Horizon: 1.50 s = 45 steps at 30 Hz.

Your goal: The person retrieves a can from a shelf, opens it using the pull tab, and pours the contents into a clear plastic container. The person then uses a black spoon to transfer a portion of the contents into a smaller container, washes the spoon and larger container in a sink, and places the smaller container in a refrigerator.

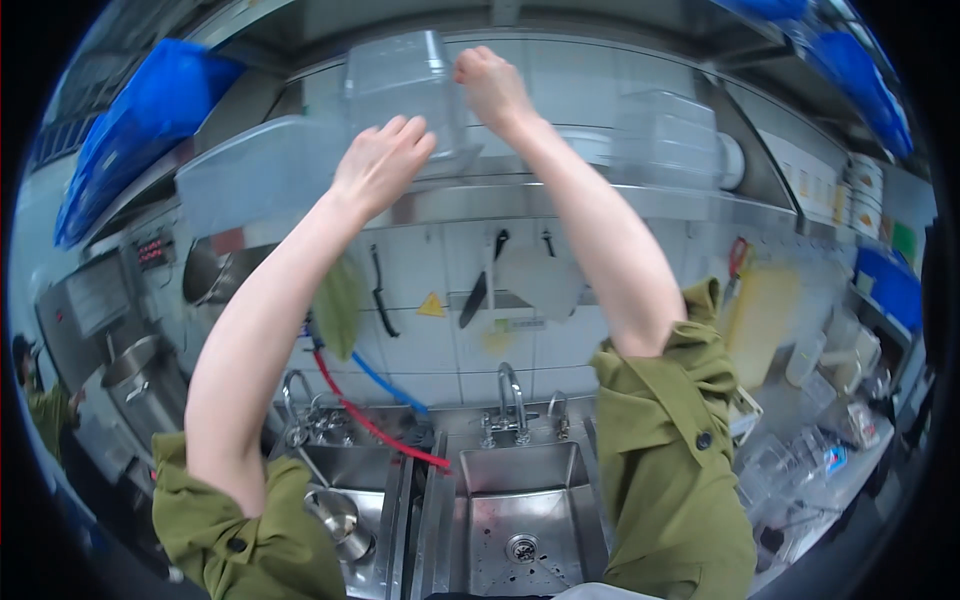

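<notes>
Both my arms reach up to a stainless steel wall shelf (pixel 480 204) above the sinks. A clear plastic container (pixel 397 79) stands on it between my hands. My left hand (pixel 386 161) is at its lower front, fingers curled; the picture does not settle whether they grip it. My right hand (pixel 491 86) is raised at its upper right side, fingers bent, and its hold is also unclear. To the left is a larger translucent plastic bin (pixel 247 169). More clear containers (pixel 664 139) sit farther right on the shelf, somewhat blurred.
Below are a steel sink (pixel 521 517) with a faucet (pixel 511 397) and a second sink holding a metal pot (pixel 341 521). Knives (pixel 474 300) and a green cloth-like item (pixel 337 307) hang on the wall. Plastic containers crowd the right counter (pixel 787 480). A person (pixel 49 409) stands far left.
</notes>
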Motion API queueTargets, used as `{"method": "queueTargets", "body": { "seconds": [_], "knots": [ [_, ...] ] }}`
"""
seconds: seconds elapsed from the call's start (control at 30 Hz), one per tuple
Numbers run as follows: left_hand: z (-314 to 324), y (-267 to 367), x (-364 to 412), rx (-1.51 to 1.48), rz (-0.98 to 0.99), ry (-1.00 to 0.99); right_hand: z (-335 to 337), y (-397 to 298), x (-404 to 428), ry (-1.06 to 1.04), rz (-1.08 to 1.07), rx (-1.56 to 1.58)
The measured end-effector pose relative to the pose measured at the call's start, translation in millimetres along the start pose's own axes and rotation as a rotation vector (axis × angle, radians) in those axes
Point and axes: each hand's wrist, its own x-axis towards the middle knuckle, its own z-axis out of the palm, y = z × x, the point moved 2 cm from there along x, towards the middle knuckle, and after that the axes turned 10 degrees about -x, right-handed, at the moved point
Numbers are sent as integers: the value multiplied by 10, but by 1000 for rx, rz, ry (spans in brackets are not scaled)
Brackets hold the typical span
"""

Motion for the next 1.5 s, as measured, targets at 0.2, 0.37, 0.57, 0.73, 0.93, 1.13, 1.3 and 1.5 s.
{"method": "queueTargets", "body": {
  "seconds": [0.2, 0.37, 0.57, 0.73, 0.93, 1.13, 1.3, 1.5],
  "knots": [
    [-34, 172, -91, 20, 177, 94, -46, 132, -44, 53, 68, -35],
    [-576, 9, 21, 89, 322, 273, -199, 237, -67, 119, 4, -42],
    [-1582, 150, -111, 162, 338, 294, -210, 191, -316, 41, 1, 47],
    [-2391, 226, -435, 118, 388, 280, -222, 54, -447, -26, 64, 97],
    [-3121, 54, -858, 164, 235, 322, -247, -460, -430, -245, 85, -9],
    [-3521, -11, -1213, -15, 6, 326, -304, -718, -603, -624, 330, -45],
    [-3392, -38, -1794, -186, -235, 242, -653, -1268, -977, -736, 260, -251],
    [-2710, 660, -2298, -442, -407, 355, -2327, -1840, -1327, -144, 219, 121]
  ]
}}
